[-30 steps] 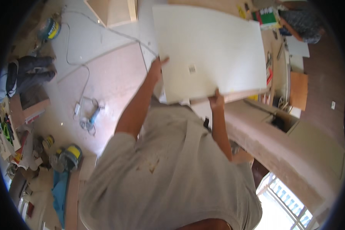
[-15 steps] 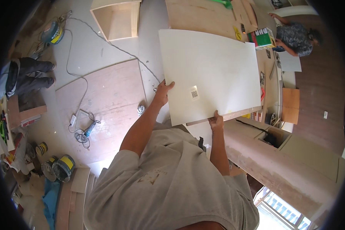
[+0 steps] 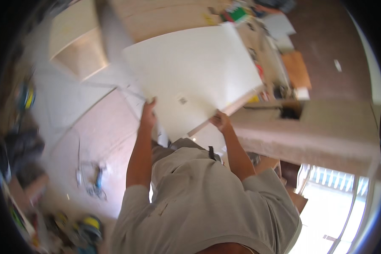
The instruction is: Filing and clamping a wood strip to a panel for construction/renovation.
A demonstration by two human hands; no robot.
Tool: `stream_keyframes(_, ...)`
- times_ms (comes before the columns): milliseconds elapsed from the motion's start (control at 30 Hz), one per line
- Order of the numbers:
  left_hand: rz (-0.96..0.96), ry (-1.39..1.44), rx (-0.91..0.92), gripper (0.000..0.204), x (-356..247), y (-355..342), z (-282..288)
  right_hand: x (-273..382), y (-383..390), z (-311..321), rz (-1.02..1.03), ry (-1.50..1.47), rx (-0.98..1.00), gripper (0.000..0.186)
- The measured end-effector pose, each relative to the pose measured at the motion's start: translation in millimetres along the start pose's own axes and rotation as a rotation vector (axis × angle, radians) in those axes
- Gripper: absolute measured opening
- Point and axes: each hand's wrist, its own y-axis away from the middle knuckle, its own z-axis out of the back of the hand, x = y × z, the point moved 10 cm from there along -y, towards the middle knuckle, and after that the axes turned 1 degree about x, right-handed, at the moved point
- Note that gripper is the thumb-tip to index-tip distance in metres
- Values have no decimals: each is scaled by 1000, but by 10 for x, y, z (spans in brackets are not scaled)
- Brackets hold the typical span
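A large white panel [image 3: 194,67] with a small square printed label [image 3: 182,100] is held out in front of me, over the edge of a wooden worktop. My left hand [image 3: 148,113] grips its left edge, thumb on the upper face. At the near edge my right hand [image 3: 221,120] is closed round the board, its thumb on top and the fingers hidden below. A bare wood-coloured edge shows along the panel's near right side. The picture is somewhat smeared by motion.
An open wooden box cabinet [image 3: 78,46] stands at the far left. A pinkish board [image 3: 101,144] lies on the floor with a corded power tool [image 3: 98,182] on it. To the right runs a long counter [image 3: 300,135] with an opening. Buckets [image 3: 89,228] sit at lower left.
The view has swung, so the surroundings appear shifted and turned. The panel now sits further left in the picture and tilts differently. Both hands keep their hold.
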Motion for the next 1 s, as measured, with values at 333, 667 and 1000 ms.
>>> stream_keyframes(333, 284, 161, -170, 56, -63, 92, -259, -253, 458, 1077, -73, -28, -143, 39)
stream_keyframes(667, 187, -352, -292, 66, -226, 121, -122, 1453, -467, 2358, 342, 353, -335, 13)
stream_keyframes(1000, -138, -1638, -1042, 57, -388, 1040, -1344, 4278, -2340, 2506, 673, 1034, -496, 45)
